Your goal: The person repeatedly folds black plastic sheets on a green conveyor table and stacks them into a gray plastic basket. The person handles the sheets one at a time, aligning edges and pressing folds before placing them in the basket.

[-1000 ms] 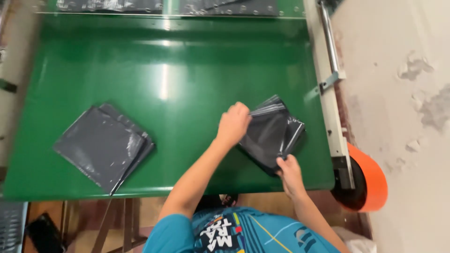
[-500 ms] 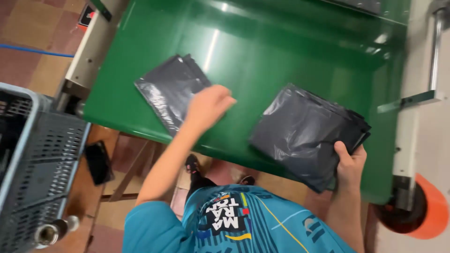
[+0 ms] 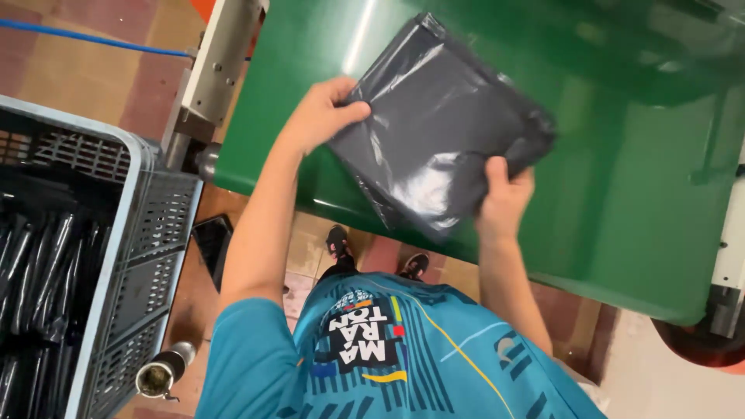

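Head view: both hands grip one dark grey plastic mailer bag [image 3: 434,124] at centre frame, above the green conveyor belt [image 3: 621,194]. The left hand [image 3: 318,116] pinches its left edge; the right hand [image 3: 504,198] clasps its lower right corner. A grey plastic crate [image 3: 132,233] stands lower left.

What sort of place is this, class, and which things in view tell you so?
Probably a packing or sorting line in a small factory or warehouse. A green conveyor belt runs past the person, both hands hold a stack of dark plastic bags, and a grey crate beside them holds more dark bags.
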